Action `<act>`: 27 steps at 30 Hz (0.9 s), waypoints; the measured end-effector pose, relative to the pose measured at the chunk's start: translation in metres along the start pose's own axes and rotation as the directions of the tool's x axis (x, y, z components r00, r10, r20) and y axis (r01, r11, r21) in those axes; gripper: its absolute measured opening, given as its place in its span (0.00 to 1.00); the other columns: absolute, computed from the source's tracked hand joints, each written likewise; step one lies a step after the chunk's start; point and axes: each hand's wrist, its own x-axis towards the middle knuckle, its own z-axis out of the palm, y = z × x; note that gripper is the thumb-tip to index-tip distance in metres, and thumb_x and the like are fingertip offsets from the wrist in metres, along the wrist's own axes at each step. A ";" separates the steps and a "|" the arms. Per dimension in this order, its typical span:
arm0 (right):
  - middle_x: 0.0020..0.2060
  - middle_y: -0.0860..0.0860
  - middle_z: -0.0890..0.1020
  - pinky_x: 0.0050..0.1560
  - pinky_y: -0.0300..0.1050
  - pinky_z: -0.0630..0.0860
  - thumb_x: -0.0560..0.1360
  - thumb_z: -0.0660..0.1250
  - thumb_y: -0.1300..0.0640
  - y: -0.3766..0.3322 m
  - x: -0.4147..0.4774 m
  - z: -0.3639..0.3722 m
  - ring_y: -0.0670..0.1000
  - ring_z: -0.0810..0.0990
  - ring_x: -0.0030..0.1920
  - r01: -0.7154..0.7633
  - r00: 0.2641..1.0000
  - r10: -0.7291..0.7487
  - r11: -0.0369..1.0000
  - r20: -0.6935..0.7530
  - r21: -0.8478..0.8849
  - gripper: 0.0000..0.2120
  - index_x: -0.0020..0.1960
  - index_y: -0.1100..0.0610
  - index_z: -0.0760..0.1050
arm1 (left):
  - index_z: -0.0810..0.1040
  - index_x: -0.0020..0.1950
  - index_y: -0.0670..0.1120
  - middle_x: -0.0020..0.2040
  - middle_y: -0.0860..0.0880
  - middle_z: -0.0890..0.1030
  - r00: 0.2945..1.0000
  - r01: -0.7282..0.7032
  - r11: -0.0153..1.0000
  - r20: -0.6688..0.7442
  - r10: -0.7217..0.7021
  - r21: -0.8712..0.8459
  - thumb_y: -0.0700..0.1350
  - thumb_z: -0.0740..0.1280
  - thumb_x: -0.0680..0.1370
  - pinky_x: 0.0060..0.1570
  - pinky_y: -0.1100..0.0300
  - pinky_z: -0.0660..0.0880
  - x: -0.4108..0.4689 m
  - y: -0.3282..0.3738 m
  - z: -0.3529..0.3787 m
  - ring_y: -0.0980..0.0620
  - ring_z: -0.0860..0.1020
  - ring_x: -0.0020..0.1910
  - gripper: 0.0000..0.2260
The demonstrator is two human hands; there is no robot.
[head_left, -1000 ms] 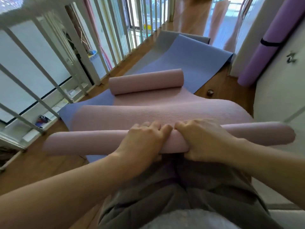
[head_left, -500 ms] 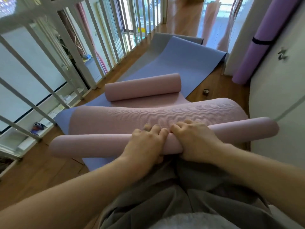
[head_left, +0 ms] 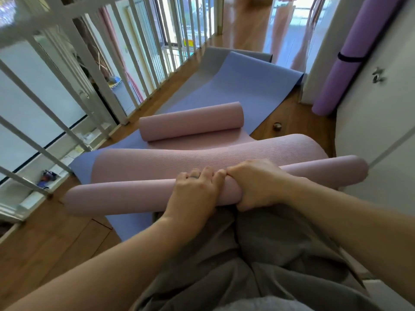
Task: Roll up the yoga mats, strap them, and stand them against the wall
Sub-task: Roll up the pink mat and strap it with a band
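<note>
A pink yoga mat (head_left: 202, 158) lies across a blue mat (head_left: 242, 86) on the wooden floor. Its near end is wound into a thin roll (head_left: 116, 198) just in front of my knees; its far end is curled into a second roll (head_left: 190, 122). My left hand (head_left: 193, 191) and my right hand (head_left: 253, 180) sit side by side on the middle of the near roll, fingers curled over its top. A purple mat (head_left: 350, 55), rolled and bound with a black strap, leans against the white wall at the right.
A white railing (head_left: 94, 70) runs along the left, close to the mats. A grey mat (head_left: 208, 61) lies under the blue one. A small round metal object (head_left: 277, 126) sits on the floor near the wall (head_left: 370, 122). A glass door stands at the far end.
The near roll has moved slightly forward over the flat pink mat and grown a little thicker. Both hands stay side by side on its middle.
</note>
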 end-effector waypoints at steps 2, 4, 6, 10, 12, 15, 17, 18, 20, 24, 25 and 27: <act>0.49 0.45 0.80 0.45 0.45 0.72 0.65 0.73 0.43 -0.001 -0.006 0.014 0.49 0.77 0.46 -0.039 0.988 0.027 0.996 -0.153 -0.076 0.24 0.58 0.48 0.73 | 0.62 0.71 0.50 0.59 0.47 0.73 0.996 0.001 0.999 0.094 0.003 -0.042 0.51 0.69 0.73 0.51 0.51 0.71 0.006 -0.006 -0.001 0.44 0.75 0.56 0.29; 0.45 0.50 0.82 0.45 0.48 0.76 0.64 0.75 0.47 -0.003 -0.014 0.037 0.54 0.80 0.44 -0.080 0.939 0.006 0.976 -0.343 -0.201 0.22 0.55 0.53 0.76 | 0.61 0.71 0.52 0.62 0.49 0.72 0.982 0.016 0.995 0.188 0.004 -0.103 0.52 0.71 0.71 0.55 0.51 0.70 0.018 -0.013 -0.003 0.46 0.74 0.60 0.32; 0.42 0.52 0.83 0.42 0.48 0.77 0.63 0.76 0.49 0.000 -0.014 0.043 0.55 0.82 0.41 -0.080 0.903 -0.016 0.976 -0.428 -0.205 0.20 0.52 0.55 0.77 | 0.62 0.70 0.52 0.62 0.49 0.72 0.973 0.046 0.986 0.229 -0.008 -0.161 0.52 0.73 0.70 0.57 0.49 0.71 0.026 -0.015 -0.005 0.46 0.73 0.61 0.33; 0.48 0.47 0.81 0.45 0.45 0.73 0.68 0.71 0.45 0.004 0.000 0.013 0.50 0.79 0.46 -0.045 0.986 0.025 0.992 -0.166 -0.118 0.23 0.59 0.50 0.72 | 0.69 0.68 0.47 0.55 0.45 0.76 0.995 0.006 0.999 0.101 -0.002 -0.039 0.49 0.75 0.67 0.48 0.50 0.74 0.015 -0.008 0.002 0.42 0.78 0.50 0.31; 0.50 0.46 0.80 0.43 0.43 0.69 0.67 0.71 0.43 0.005 0.008 -0.002 0.48 0.75 0.44 -0.030 0.999 0.027 0.996 -0.045 -0.088 0.24 0.60 0.48 0.71 | 0.72 0.66 0.46 0.51 0.44 0.78 0.998 -0.002 0.999 0.063 0.005 -0.037 0.49 0.77 0.64 0.43 0.51 0.76 0.015 -0.009 0.000 0.42 0.80 0.45 0.32; 0.47 0.45 0.79 0.42 0.42 0.67 0.64 0.73 0.43 0.003 0.008 -0.026 0.47 0.72 0.42 -0.005 1.000 0.006 0.999 0.015 -0.051 0.25 0.59 0.46 0.72 | 0.60 0.72 0.50 0.59 0.48 0.73 0.993 0.007 0.997 0.115 0.002 -0.082 0.51 0.72 0.70 0.50 0.52 0.72 0.023 -0.016 -0.022 0.44 0.76 0.55 0.34; 0.42 0.44 0.76 0.41 0.43 0.68 0.63 0.72 0.42 0.000 0.001 -0.044 0.47 0.72 0.41 0.018 1.000 -0.018 0.997 0.012 -0.077 0.23 0.56 0.46 0.72 | 0.58 0.72 0.52 0.59 0.50 0.71 0.996 0.012 0.995 0.086 -0.004 -0.100 0.52 0.71 0.71 0.49 0.54 0.71 0.023 -0.019 -0.042 0.46 0.75 0.55 0.34; 0.40 0.43 0.75 0.40 0.43 0.69 0.62 0.72 0.41 -0.002 -0.004 -0.052 0.47 0.73 0.41 0.041 0.999 -0.040 0.996 0.007 -0.085 0.22 0.54 0.45 0.72 | 0.57 0.71 0.52 0.58 0.50 0.71 0.997 0.012 0.993 0.075 -0.003 -0.120 0.53 0.71 0.70 0.48 0.54 0.70 0.019 -0.019 -0.052 0.47 0.75 0.54 0.34; 0.38 0.42 0.75 0.40 0.43 0.72 0.61 0.72 0.41 -0.007 -0.016 -0.063 0.46 0.75 0.40 0.070 0.997 -0.068 0.994 0.024 -0.082 0.21 0.51 0.45 0.73 | 0.57 0.71 0.53 0.57 0.51 0.70 0.996 -0.001 0.984 0.084 0.016 -0.177 0.53 0.71 0.70 0.48 0.55 0.72 0.009 -0.015 -0.064 0.48 0.75 0.53 0.34; 0.43 0.43 0.79 0.46 0.47 0.77 0.61 0.72 0.42 -0.019 -0.031 -0.038 0.47 0.77 0.43 0.039 0.993 -0.039 0.999 0.109 -0.003 0.24 0.54 0.46 0.73 | 0.57 0.72 0.51 0.62 0.50 0.70 0.987 -0.047 0.988 0.144 0.068 -0.150 0.52 0.71 0.71 0.56 0.52 0.72 -0.010 -0.001 -0.050 0.47 0.74 0.58 0.35; 0.46 0.44 0.79 0.48 0.47 0.77 0.62 0.72 0.42 -0.023 -0.034 -0.024 0.48 0.78 0.45 0.029 0.991 -0.028 1.000 0.130 -0.006 0.25 0.56 0.47 0.72 | 0.57 0.72 0.51 0.62 0.49 0.70 0.980 -0.051 0.990 0.183 0.075 -0.133 0.51 0.70 0.72 0.56 0.52 0.71 -0.015 0.005 -0.040 0.46 0.73 0.58 0.33; 0.51 0.45 0.79 0.50 0.44 0.75 0.64 0.70 0.42 -0.027 -0.042 0.001 0.49 0.78 0.51 0.005 0.997 -0.003 1.000 0.075 -0.028 0.25 0.58 0.48 0.70 | 0.57 0.72 0.51 0.62 0.48 0.70 0.967 -0.043 0.993 0.246 0.070 -0.114 0.50 0.69 0.73 0.56 0.51 0.71 -0.023 0.014 -0.023 0.45 0.73 0.58 0.31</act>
